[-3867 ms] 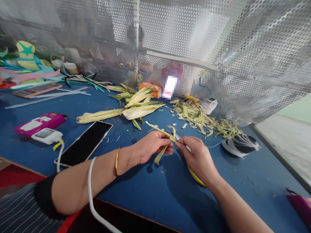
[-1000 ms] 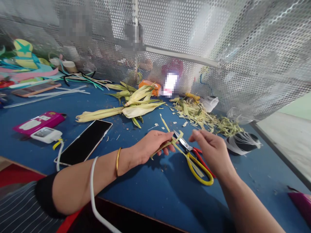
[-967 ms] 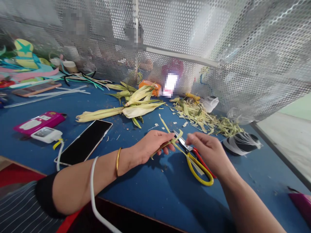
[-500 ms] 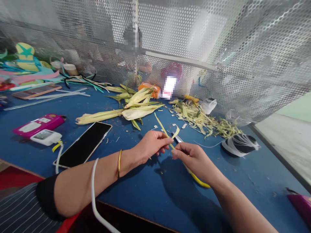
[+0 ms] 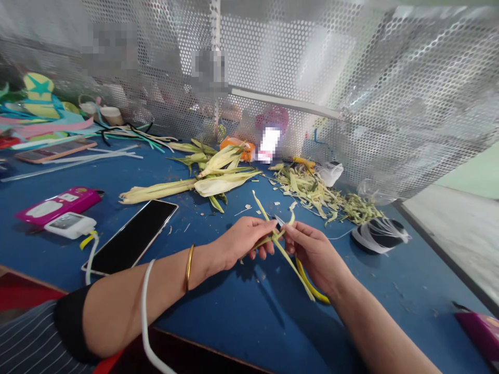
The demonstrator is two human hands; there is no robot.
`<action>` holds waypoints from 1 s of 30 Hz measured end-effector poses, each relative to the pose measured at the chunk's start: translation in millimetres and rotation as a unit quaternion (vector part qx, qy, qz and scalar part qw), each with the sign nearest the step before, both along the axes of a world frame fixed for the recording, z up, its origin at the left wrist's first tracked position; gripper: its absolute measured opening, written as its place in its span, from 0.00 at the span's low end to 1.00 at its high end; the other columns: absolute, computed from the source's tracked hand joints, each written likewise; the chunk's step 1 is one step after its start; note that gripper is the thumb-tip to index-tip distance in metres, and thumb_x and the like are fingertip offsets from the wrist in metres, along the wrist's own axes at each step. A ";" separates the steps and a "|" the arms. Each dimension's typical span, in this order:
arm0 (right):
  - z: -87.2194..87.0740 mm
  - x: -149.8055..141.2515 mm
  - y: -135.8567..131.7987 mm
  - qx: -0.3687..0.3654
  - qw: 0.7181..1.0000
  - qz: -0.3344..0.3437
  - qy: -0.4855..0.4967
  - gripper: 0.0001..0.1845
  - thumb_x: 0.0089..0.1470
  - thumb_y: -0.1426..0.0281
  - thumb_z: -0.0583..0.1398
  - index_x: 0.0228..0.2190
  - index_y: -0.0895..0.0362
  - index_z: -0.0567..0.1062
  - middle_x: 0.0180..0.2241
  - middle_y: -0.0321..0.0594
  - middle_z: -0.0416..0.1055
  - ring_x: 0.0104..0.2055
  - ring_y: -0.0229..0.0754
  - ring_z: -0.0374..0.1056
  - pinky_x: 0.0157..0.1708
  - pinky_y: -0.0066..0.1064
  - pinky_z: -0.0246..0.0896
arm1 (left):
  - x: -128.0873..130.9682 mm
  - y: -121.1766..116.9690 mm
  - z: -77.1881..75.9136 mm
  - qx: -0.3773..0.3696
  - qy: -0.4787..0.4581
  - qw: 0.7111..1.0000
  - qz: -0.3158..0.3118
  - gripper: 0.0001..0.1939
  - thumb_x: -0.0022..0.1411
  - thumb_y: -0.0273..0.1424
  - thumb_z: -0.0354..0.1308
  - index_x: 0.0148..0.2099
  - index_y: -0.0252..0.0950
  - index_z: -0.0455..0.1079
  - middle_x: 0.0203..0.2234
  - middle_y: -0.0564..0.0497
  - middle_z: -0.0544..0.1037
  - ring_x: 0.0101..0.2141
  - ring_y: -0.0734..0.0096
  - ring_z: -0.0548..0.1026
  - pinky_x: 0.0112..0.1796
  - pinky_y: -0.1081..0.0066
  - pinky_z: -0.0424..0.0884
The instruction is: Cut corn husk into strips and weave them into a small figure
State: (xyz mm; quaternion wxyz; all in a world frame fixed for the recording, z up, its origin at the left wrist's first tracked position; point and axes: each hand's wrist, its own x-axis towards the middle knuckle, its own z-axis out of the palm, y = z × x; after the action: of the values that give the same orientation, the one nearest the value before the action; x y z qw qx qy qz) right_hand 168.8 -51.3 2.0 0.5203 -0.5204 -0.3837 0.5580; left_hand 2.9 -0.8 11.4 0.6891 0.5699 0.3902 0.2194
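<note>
Husk strips [image 5: 290,264] cross near mid-view. Left to right, I see: left hand [image 5: 241,237] at 9 o'clock, grip closed beside the crossing, apparently to steady it; right hand [image 5: 314,251] at 3 o'clock, pinching one end, likely for tension.

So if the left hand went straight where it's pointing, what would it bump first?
Probably the right hand, just past the pale strips. The scissors look lower, though depth is hard to judge.
</note>
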 end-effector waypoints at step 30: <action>-17.3 -24.7 -10.3 0.087 0.964 0.081 -0.237 0.20 0.56 0.54 0.58 0.23 0.57 0.73 0.23 0.35 0.66 0.28 0.38 0.59 0.29 0.29 0.55 | 5.2 0.4 -5.2 -0.089 -0.188 0.969 0.134 0.07 0.49 0.24 0.68 0.33 0.30 0.76 0.29 0.48 0.80 0.35 0.68 0.78 0.37 0.73 0.71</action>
State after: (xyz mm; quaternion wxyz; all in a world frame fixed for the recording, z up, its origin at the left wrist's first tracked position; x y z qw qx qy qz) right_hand 144.1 -61.6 -15.2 0.4112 -0.5575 -0.5837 0.4235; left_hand 8.1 -0.4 6.2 0.7624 0.3975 0.3442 0.3772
